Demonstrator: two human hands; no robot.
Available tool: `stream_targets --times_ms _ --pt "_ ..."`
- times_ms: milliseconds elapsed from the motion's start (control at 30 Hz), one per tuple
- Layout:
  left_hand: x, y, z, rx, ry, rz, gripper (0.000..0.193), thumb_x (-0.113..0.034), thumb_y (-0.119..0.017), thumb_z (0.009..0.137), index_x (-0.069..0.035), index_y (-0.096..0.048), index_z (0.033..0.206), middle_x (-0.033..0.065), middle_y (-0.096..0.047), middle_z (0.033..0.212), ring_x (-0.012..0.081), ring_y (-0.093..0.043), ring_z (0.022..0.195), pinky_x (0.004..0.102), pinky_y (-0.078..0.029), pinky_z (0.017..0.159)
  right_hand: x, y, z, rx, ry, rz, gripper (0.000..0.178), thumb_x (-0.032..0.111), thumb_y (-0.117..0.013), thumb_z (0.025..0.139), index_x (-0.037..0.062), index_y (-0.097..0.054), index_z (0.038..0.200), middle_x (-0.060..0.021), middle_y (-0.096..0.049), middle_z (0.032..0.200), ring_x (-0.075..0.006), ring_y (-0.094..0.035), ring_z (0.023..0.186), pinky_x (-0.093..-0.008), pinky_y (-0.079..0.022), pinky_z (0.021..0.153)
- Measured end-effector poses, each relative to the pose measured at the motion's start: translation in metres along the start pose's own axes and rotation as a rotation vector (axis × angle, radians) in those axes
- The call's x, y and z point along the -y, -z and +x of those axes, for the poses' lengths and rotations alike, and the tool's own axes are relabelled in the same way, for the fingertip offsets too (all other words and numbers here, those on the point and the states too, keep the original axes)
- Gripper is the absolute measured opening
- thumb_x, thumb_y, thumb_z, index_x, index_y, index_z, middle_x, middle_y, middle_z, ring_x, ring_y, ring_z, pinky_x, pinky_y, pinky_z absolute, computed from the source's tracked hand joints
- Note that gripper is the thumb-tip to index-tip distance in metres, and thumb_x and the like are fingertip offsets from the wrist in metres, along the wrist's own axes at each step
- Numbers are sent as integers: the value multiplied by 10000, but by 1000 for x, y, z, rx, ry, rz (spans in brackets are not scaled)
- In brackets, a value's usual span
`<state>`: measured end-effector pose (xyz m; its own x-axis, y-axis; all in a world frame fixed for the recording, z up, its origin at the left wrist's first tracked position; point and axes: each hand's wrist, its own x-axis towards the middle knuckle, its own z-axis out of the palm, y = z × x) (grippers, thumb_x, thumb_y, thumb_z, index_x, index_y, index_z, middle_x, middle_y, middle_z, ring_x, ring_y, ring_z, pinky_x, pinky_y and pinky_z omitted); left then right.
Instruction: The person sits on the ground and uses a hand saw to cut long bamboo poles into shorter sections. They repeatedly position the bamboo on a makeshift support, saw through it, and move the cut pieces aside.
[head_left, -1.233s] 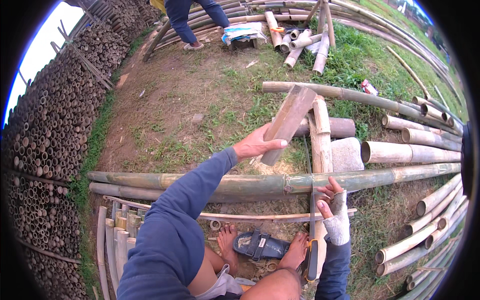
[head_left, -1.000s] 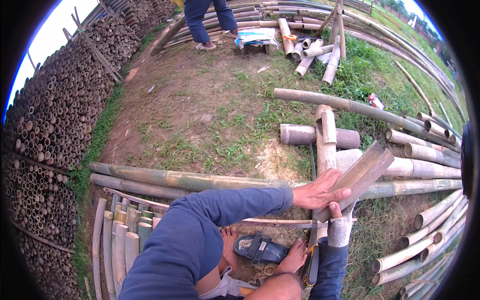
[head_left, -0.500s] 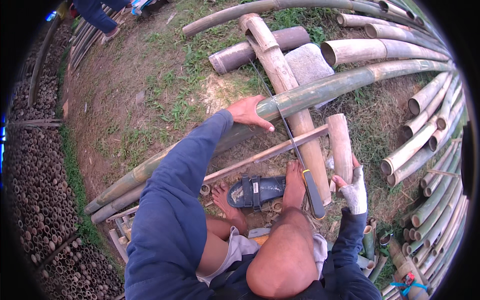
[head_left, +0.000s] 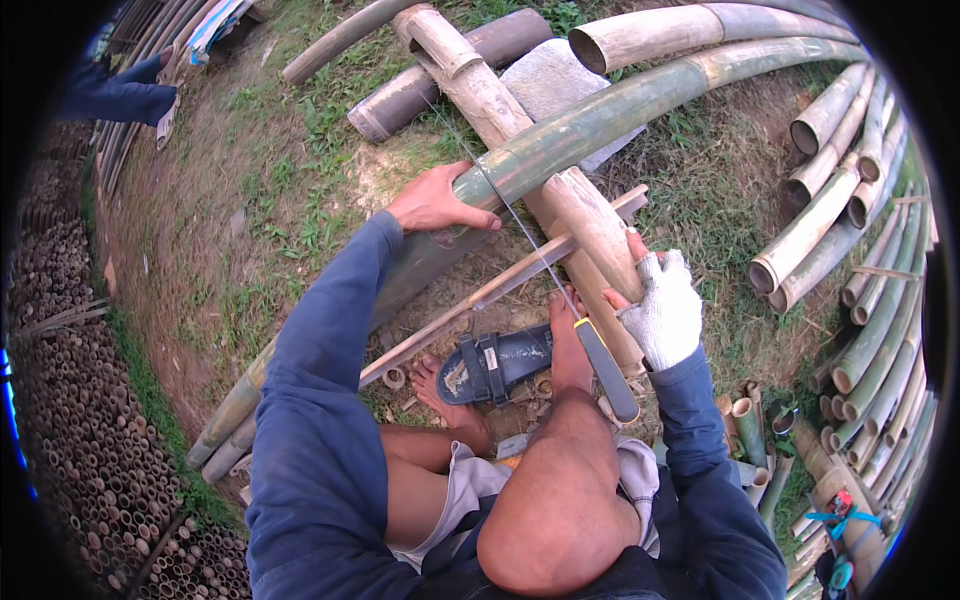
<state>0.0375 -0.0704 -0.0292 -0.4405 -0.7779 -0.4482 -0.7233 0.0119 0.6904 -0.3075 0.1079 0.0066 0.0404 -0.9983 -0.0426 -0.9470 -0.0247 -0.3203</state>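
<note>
Across the ground in front of me runs a long green bamboo pole (head_left: 625,112). My left hand (head_left: 440,203) is clamped over it, thumb on the near side. Just right of that hand a handsaw (head_left: 606,370) rests with its thin blade slanting across the pole; its black and yellow handle lies by my bare foot, untouched. My right hand (head_left: 662,310), in a white glove with bare fingertips, grips the lower end of a short pale bamboo piece (head_left: 595,222). That piece's upper end is close under the pole, over a thick bamboo support (head_left: 490,105); whether they touch I cannot tell.
A narrow wooden strip (head_left: 470,305) runs beneath the pole. A black sandal (head_left: 497,368) lies between my feet. A grey stone slab (head_left: 560,85) sits beyond the support. Bamboo poles (head_left: 805,245) are stacked at right, with many cut bamboo ends (head_left: 90,420) at left. Someone's leg (head_left: 125,100) shows far left.
My right hand has brought the short bamboo piece up and left, tilting it toward the pole. My left hand stays on the pole. The whole view has shifted slightly.
</note>
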Motion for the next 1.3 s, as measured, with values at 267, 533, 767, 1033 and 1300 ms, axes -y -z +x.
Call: stream_targets --times_ms 267,533,767,1033,1300 --pt "-11 3 -8 -28 4 30 1166 -526 -954 638 104 -500 1508 270 -672 1356 329 -677 1227 381 -516 1089 6 8 13 91 6 -30 1006 368 -934 725 286 -476 1617 -161 -565 1156 -381 -642 1013 -499 -576 804" --pt "-21 7 -15 -29 6 -18 1167 -500 -958 642 103 -475 1515 270 -642 1389 337 -663 1246 399 -509 1103 4 19 22 149 11 -93 1011 370 -958 694 300 -510 1598 -138 -569 1100 -350 -642 997 -470 -578 798" --pt "-33 11 -25 -50 11 8 1188 -510 -955 640 109 -458 1524 284 -616 1421 343 -633 1292 396 -483 1130 8 5 33 103 68 -6 966 320 -926 731 233 -506 1596 -171 -577 1157 -367 -613 1040 -501 -510 887" --pt "-42 16 -40 -75 6 12 1208 -535 -940 635 116 -451 1528 296 -598 1442 366 -616 1319 407 -458 1156 22 -33 62 -108 135 67 983 391 -891 778 105 -455 1611 -210 -569 1184 -405 -608 1038 -505 -516 894" --pt "-49 18 -46 -140 -50 31 1190 -568 -939 616 79 -492 1509 291 -648 1380 371 -660 1268 419 -492 1113 36 -31 66 -139 127 56 954 373 -920 750 73 -515 1561 -246 -596 1190 -452 -625 1087 -522 -550 924"
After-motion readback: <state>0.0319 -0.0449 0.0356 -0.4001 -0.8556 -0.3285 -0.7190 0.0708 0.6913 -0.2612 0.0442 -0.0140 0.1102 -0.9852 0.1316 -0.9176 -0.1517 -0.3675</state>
